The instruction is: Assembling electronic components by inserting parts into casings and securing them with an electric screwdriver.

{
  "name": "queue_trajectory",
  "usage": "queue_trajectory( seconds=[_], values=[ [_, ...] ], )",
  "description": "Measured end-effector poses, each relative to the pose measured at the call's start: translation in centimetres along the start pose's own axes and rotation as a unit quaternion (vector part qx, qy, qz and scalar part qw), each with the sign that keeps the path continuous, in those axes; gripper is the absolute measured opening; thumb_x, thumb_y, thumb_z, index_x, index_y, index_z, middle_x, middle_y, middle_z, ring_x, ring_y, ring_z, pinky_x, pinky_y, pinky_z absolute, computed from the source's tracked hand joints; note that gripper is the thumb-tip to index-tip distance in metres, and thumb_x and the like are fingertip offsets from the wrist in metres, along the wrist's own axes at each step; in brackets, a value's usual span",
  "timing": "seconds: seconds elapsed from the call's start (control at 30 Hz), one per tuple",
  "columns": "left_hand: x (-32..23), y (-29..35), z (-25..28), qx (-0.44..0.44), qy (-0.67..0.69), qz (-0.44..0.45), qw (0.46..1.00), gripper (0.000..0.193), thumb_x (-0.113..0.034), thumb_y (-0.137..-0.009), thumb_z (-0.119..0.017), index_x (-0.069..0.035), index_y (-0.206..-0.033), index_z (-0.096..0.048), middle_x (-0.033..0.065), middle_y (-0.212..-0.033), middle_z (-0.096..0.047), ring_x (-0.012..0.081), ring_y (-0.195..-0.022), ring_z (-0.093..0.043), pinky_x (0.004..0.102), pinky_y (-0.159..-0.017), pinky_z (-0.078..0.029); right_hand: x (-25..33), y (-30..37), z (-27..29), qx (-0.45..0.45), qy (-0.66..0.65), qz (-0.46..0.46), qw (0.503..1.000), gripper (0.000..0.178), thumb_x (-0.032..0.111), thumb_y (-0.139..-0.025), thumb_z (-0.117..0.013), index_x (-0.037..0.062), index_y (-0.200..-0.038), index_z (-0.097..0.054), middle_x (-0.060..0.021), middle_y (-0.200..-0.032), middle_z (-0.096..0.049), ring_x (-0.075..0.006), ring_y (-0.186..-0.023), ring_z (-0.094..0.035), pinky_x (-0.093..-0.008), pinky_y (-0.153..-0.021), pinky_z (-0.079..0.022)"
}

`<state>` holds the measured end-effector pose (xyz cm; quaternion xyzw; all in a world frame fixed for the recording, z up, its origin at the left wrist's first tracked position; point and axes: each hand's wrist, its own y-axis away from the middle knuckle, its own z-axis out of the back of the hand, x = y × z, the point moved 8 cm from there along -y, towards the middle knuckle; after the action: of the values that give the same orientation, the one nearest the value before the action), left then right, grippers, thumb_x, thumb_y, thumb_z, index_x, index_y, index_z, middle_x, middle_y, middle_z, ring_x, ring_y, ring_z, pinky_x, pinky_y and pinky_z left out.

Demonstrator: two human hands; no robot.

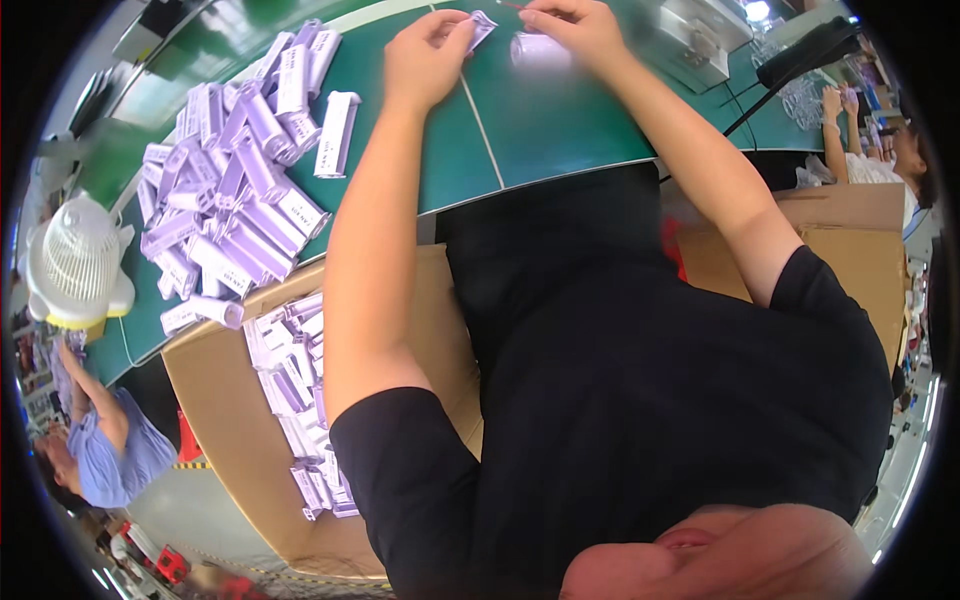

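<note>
At the far edge of the view, my left hand [430,58] is closed, pinching a small light-purple plastic piece [482,30] between thumb and fingers. My right hand [584,32] is closed around a thin reddish stick [510,5], whose kind I cannot make out. Just under the right fingers lies a light-purple rounded plastic part [538,50] on the green table mat [540,130]. Left of my left forearm, one long purple plastic housing [337,134] lies apart from a large heap of similar housings [240,170].
An open cardboard box [215,400] with more purple parts stands below the table edge at left. Another cardboard box [850,270] is at right. A white fan [80,260] stands at far left, a metal box [695,45] at back right. Co-workers sit at both sides.
</note>
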<state>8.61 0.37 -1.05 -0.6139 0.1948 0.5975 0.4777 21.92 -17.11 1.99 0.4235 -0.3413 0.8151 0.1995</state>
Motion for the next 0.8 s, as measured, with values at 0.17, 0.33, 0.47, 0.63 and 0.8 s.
queue_trajectory(
  seconds=[0.17, 0.33, 0.47, 0.63, 0.8],
  values=[
    [0.0, -0.6, 0.2, -0.005, 0.020, 0.006, 1.000, 0.028, -0.024, -0.095, -0.071, -0.003, -0.111, -0.077, 0.0075, -0.094, -0.079, 0.0139, -0.078, -0.075, 0.0267, -0.074, -0.058, -1.4, -0.5, 0.4, 0.004, 0.018, 0.022, 1.000, 0.027, 0.027, -0.096, -0.077, 0.0019, -0.107, -0.077, -0.0028, -0.085, -0.075, -0.0080, -0.075, -0.067, -0.0237, -0.070, -0.054],
    [0.3, -1.6, 1.6, -0.001, -0.059, 0.005, 0.998, 0.028, -0.026, -0.090, -0.067, -0.012, -0.111, -0.078, 0.0109, -0.099, -0.078, 0.0234, -0.091, -0.074, 0.0355, -0.085, -0.057, 1.4, -1.0, -0.4, -0.013, 0.022, 0.007, 1.000, 0.023, 0.023, -0.095, -0.079, 0.0033, -0.106, -0.080, -0.0024, -0.090, -0.078, -0.0053, -0.081, -0.069, -0.0225, -0.073, -0.055],
    [-0.5, -0.9, 1.6, -0.046, -0.075, -0.084, 0.993, 0.026, -0.019, -0.086, -0.070, -0.005, -0.107, -0.073, 0.0107, -0.101, -0.074, 0.0233, -0.090, -0.070, 0.0351, -0.083, -0.055, 1.4, -0.5, -0.3, 0.007, 0.044, 0.052, 0.998, 0.018, 0.020, -0.095, -0.078, 0.0037, -0.103, -0.080, -0.0041, -0.098, -0.079, -0.0100, -0.088, -0.070, -0.0275, -0.081, -0.057],
    [0.3, -0.2, 0.7, -0.027, 0.169, 0.068, 0.983, 0.018, -0.011, -0.102, -0.065, -0.002, -0.117, -0.065, 0.0067, -0.089, -0.072, 0.0117, -0.075, -0.068, 0.0251, -0.063, -0.054, 2.5, -0.1, 0.5, 0.018, 0.038, 0.085, 0.995, 0.015, 0.020, -0.088, -0.083, 0.0086, -0.097, -0.081, -0.0065, -0.086, -0.075, -0.0149, -0.072, -0.067, -0.0312, -0.066, -0.053],
    [0.1, -0.4, 1.5, 0.000, 0.150, 0.107, 0.983, 0.051, 0.000, -0.088, -0.077, -0.002, -0.134, -0.056, 0.0074, -0.124, -0.063, 0.0154, -0.098, -0.067, 0.0275, -0.076, -0.055, 3.7, 0.9, 1.0, 0.023, 0.023, 0.107, 0.994, 0.011, 0.012, -0.087, -0.080, 0.0072, -0.096, -0.080, -0.0077, -0.085, -0.073, -0.0217, -0.079, -0.069, -0.0336, -0.068, -0.053]
  ],
)
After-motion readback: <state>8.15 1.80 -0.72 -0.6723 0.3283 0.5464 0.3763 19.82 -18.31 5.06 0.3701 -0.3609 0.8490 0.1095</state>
